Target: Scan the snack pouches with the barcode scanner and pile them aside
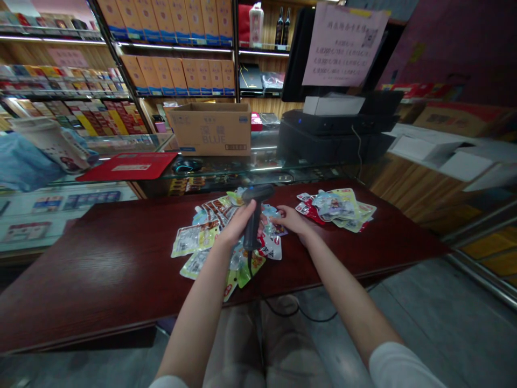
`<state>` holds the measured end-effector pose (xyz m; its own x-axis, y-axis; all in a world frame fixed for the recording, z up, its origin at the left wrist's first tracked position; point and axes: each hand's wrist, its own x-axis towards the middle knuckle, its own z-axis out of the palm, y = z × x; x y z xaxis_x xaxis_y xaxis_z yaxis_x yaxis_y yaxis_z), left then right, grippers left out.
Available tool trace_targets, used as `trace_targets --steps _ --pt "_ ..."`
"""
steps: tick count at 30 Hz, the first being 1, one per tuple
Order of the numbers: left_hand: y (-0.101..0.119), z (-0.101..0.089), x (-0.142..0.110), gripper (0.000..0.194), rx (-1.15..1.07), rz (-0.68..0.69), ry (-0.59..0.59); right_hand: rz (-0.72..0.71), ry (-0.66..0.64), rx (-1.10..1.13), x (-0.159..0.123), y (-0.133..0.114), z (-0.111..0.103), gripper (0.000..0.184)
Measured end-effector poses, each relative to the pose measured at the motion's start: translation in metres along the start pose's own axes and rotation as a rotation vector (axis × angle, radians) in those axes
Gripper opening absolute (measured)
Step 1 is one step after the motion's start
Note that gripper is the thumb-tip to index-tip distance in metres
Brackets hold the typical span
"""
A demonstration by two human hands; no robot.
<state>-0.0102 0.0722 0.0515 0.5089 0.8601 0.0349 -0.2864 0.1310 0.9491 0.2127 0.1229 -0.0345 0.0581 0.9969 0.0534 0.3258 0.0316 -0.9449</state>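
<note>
Left hand (239,222) grips the scanner (253,223), handle toward 6 o'clock; at its 3 o'clock, nearer right hand (294,220) seems to pinch a packet (270,211)

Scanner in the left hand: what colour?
The scanner is dark grey to black, best seen in the head view.

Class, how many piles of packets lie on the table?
2: the larger pile beneath the scanner, the smaller pile right of the right hand. None seems hidden.
</note>
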Motion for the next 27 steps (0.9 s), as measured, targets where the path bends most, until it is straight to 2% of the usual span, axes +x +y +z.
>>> trace_targets --steps 3,5,11,18,22,27 --pt "-0.003 -0.003 0.001 0.077 -0.011 -0.004 -0.007 -0.035 -0.017 0.117 -0.007 -0.003 -0.005 0.051" --pt "-0.003 -0.004 0.002 0.072 -0.019 -0.004 -0.010 -0.040 0.029 0.179 -0.010 -0.005 -0.009 0.048" --pt "-0.003 -0.003 0.003 0.067 -0.014 0.002 -0.016 -0.123 0.111 0.353 -0.008 -0.009 -0.021 0.055" --pt "-0.008 0.003 0.004 0.065 0.016 -0.063 -0.041 -0.154 0.357 0.530 0.002 -0.006 -0.038 0.065" --pt "-0.012 0.007 0.003 0.066 0.046 -0.072 -0.060 -0.185 0.468 0.536 0.009 0.001 -0.045 0.063" --pt "-0.014 0.010 0.003 0.068 0.068 -0.089 -0.091 -0.218 0.469 0.492 0.012 0.007 -0.050 0.062"
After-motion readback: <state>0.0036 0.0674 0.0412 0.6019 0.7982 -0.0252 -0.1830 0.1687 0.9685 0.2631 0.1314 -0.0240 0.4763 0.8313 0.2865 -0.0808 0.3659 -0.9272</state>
